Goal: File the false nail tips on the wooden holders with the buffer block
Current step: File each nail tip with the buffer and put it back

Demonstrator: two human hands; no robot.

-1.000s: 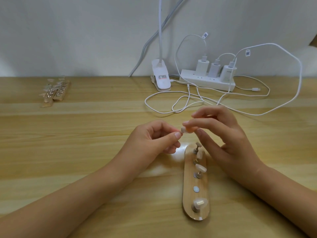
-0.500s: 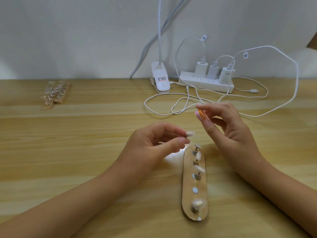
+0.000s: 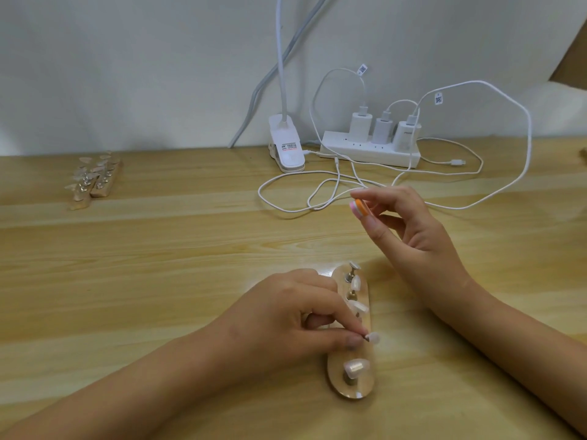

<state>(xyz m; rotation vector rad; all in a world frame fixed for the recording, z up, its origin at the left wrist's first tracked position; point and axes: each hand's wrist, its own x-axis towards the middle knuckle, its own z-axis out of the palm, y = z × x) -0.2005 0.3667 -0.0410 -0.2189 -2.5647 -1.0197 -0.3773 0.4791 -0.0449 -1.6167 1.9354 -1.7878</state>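
Looking down from my head camera, my left hand [image 3: 286, 315] is curled, with thumb and forefinger pinching one small nail tip [image 3: 373, 337]. It holds the tip just over the wooden holder [image 3: 338, 376], at the gap between the big tip nearest me [image 3: 355, 366] and the next one beyond [image 3: 359, 306]. I cannot tell whether the tip is seated on its stud yet.

The holder lies on the tabletop [image 3: 158, 265] with its long axis running away from me, right under my left fingertips. That makes the left hand by far the nearer one.

My right hand [image 3: 416, 236] is raised beyond the holder's far end and a little to its right, well apart from it. Its thumb and forefinger pinch the buffer block [image 3: 358, 207], and the other fingers are loosely spread.

I judge the coming move needs the right hand to bring the block back toward me along that axis to reach a tip. The spare holders [image 3: 92, 181] sit far off past my left hand.
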